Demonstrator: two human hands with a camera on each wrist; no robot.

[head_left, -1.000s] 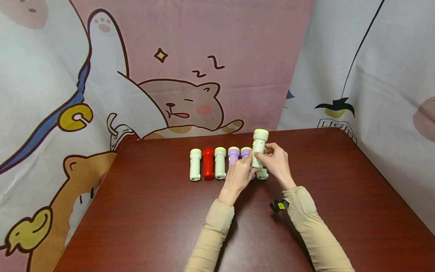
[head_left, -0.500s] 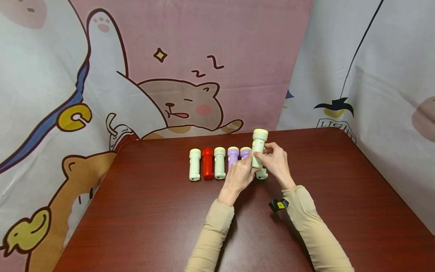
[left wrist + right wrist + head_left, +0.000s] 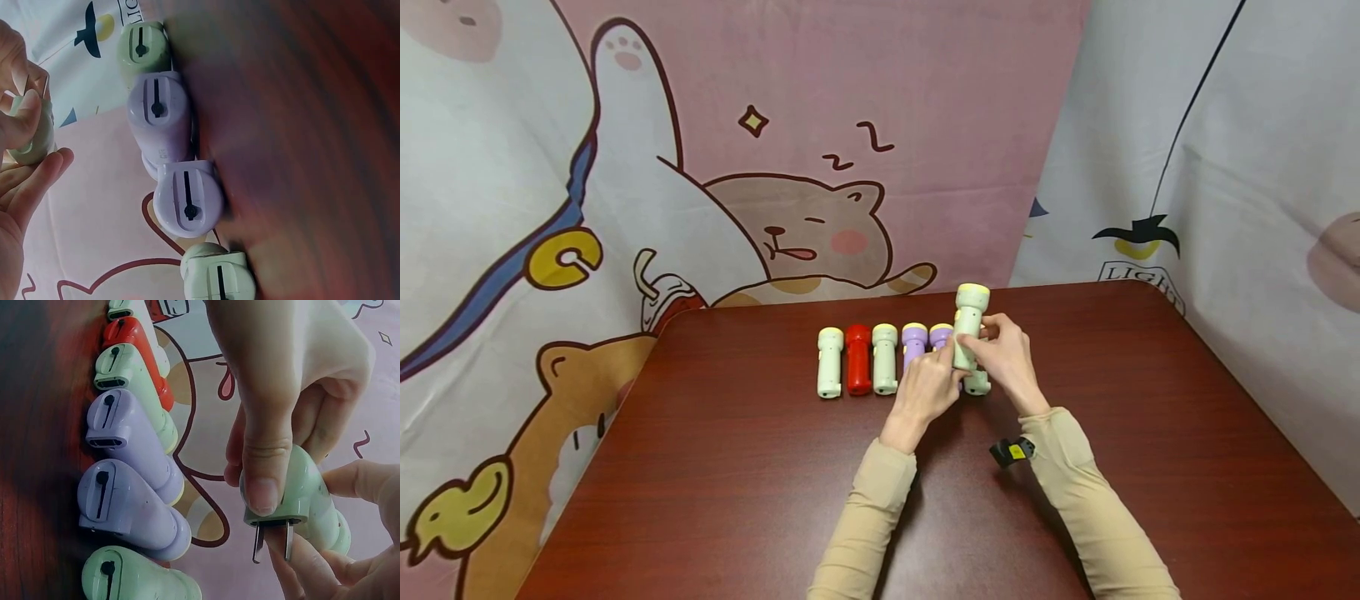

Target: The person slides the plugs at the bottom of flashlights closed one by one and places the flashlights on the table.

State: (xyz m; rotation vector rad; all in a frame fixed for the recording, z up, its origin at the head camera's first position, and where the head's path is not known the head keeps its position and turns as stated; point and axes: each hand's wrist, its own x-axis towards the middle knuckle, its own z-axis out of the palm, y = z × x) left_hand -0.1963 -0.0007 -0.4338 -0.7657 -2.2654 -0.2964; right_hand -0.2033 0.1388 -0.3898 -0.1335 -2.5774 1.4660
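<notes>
A pale green flashlight point(image 3: 970, 321) with a yellow rim is held up above the table, lens end uppermost. My left hand point(image 3: 927, 385) grips its lower end from the left, and my right hand point(image 3: 1009, 358) pinches its body from the right. Two metal plug prongs point(image 3: 288, 540) stick out of the tail, with a thumb pressed beside them in the right wrist view. Behind and beside the hands lies a row of flashlights: green point(image 3: 830, 363), red point(image 3: 858, 360), green point(image 3: 885, 360), two purple point(image 3: 913, 340), then another green point(image 3: 977, 383), partly hidden by the hands.
The row lies on a dark red-brown table point(image 3: 737, 467), tail ends toward me. A cartoon-printed cloth point(image 3: 850, 100) hangs behind the table's far edge. A black strap device point(image 3: 1012, 452) is at my right wrist.
Both hands keep their grip on the green flashlight at nearly the same spot. The right forearm and the flashlight have shifted very slightly left. The row has not moved.
</notes>
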